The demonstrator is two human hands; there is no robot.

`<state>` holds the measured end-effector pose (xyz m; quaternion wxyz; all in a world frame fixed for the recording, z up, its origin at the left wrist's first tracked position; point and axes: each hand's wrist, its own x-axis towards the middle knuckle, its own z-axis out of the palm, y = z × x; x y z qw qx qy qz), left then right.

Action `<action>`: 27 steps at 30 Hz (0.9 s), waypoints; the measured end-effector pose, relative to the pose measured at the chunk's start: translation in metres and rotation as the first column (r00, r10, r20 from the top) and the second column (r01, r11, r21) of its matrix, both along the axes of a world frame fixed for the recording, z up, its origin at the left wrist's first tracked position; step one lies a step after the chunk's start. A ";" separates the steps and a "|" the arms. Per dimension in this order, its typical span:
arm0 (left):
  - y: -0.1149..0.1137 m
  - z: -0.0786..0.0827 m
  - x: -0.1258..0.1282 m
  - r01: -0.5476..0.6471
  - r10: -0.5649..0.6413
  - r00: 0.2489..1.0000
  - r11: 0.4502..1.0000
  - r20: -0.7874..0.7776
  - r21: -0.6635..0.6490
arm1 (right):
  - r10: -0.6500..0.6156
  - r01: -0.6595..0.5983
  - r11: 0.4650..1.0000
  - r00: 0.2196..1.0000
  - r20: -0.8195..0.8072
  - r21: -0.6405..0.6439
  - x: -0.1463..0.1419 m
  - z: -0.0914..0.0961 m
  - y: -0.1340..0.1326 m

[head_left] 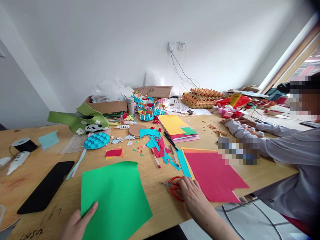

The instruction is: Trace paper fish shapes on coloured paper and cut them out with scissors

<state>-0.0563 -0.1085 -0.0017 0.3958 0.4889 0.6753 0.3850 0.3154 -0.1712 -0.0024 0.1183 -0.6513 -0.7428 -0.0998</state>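
Note:
My left hand (81, 220) grips a sheet of green paper (113, 196) by its lower left side, thumb on top and fingers beneath. The sheet has an uneven right edge. At the front of the table, my right hand (191, 191) is closed on the red handles of a pair of scissors (172, 186), whose short blades point left. Right beside that hand lies a stack of coloured paper with a red sheet (215, 173) on top. Beyond the scissors are blue and red paper scraps (160, 146), a red pen (155, 158) and small red and yellow pieces (114, 152).
A black phone (47, 186) and a white glue bottle (18, 162) lie at left. Behind them are a blue round craft piece (97, 141) and a green panda bag (82, 121). Egg trays (202, 97) are stacked at the back. Another person's arms (252, 133) rest at right.

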 end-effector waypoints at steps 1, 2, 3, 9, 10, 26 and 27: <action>0.001 0.003 0.006 0.014 -0.014 1.000 1.000 0.025 -0.012 | -0.045 0.045 0.999 0.999 -0.009 0.004 0.005 0.000 -0.001; 0.002 0.007 0.013 0.026 -0.025 0.998 0.999 0.053 -0.028 | -0.087 0.087 0.996 0.996 -0.012 0.011 0.009 0.000 -0.001; 0.004 0.011 0.021 0.049 -0.046 0.996 0.998 0.078 -0.045 | -0.120 0.121 0.992 0.993 -0.010 0.021 0.012 -0.001 -0.001; 0.024 0.017 0.048 0.234 -0.234 0.972 0.971 -0.015 0.036 | -0.149 0.147 0.985 0.989 0.019 0.089 0.016 -0.015 0.003; 0.026 0.014 0.049 0.210 -0.206 0.976 0.976 -0.072 0.056 | -0.145 0.143 0.986 0.989 0.021 0.091 0.016 -0.018 0.003; -0.008 -0.025 0.075 0.452 0.154 0.642 0.715 -0.751 0.533 | 0.235 -0.233 0.972 0.966 -0.112 0.029 -0.062 0.015 0.042; -0.010 -0.031 0.077 0.475 0.147 0.620 0.711 -0.771 0.518 | 0.302 -0.305 0.952 0.946 -0.117 -0.009 -0.071 0.017 0.051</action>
